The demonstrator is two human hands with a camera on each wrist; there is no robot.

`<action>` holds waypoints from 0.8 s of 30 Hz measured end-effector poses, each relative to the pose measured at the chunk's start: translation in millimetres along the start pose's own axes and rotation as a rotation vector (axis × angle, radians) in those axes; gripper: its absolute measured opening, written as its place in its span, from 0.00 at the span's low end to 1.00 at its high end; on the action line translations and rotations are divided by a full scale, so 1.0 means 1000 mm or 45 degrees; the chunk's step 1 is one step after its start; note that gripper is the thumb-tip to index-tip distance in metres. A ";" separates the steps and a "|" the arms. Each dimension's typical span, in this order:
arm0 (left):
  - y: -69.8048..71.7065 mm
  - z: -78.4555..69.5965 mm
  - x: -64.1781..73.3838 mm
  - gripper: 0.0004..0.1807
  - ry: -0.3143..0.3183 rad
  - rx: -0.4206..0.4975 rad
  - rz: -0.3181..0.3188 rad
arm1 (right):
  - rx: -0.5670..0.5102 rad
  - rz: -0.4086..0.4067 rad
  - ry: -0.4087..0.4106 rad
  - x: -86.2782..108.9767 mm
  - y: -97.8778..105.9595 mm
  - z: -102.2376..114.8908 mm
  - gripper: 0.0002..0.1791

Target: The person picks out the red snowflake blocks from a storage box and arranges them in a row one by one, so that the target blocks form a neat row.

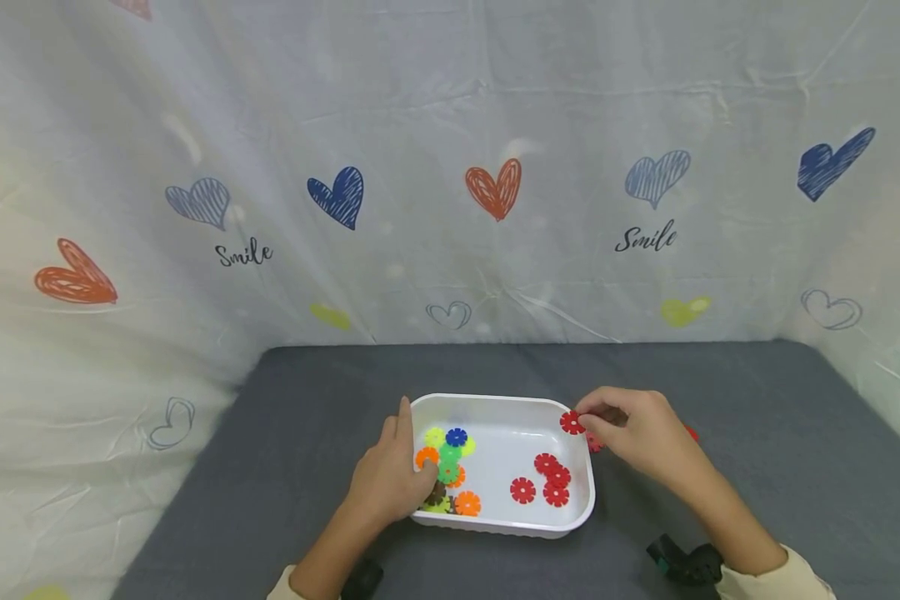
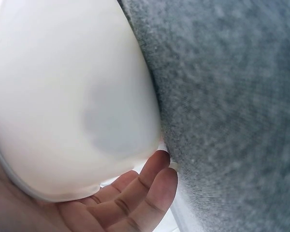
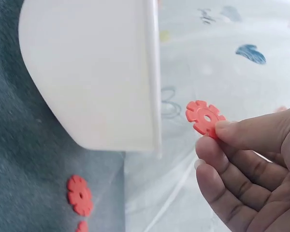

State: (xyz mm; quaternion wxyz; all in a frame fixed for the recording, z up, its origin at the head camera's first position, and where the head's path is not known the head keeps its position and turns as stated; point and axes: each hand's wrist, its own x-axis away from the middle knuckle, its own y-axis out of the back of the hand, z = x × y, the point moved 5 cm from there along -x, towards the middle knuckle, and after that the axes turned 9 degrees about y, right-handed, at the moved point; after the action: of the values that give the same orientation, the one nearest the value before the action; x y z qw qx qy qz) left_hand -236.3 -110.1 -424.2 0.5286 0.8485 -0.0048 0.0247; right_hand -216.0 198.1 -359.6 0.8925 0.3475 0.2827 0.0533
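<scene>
A white plastic tray stands on the dark grey cloth. My left hand grips its left side, the thumb over the rim and the fingers along the outer wall, as the left wrist view also shows. Between thumb and fingertips, my right hand pinches a red notched flower disc above the tray's right rim. Several red discs lie in the right part of the tray. At its left end, partly behind my left thumb, are several mixed discs, among them a blue one and an orange one.
More red discs lie on the cloth just right of the tray, partly hidden by my right hand in the head view. A pale curtain printed with hearts hangs behind the table.
</scene>
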 end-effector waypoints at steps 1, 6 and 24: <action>0.000 0.000 0.000 0.51 0.002 0.000 0.003 | -0.003 0.003 -0.021 0.000 0.002 -0.002 0.10; 0.000 0.000 -0.001 0.52 0.007 0.001 0.009 | 0.033 0.024 -0.083 0.000 0.012 -0.006 0.08; -0.001 0.001 -0.001 0.51 -0.005 0.006 -0.001 | 0.157 0.111 -0.210 0.003 0.049 -0.043 0.08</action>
State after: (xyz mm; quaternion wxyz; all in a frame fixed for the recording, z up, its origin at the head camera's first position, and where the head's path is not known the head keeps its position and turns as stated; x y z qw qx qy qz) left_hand -237.6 -110.6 -426.1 0.5267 0.8497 -0.0057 0.0228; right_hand -231.4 261.1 -355.0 0.8866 0.4168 0.1955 0.0457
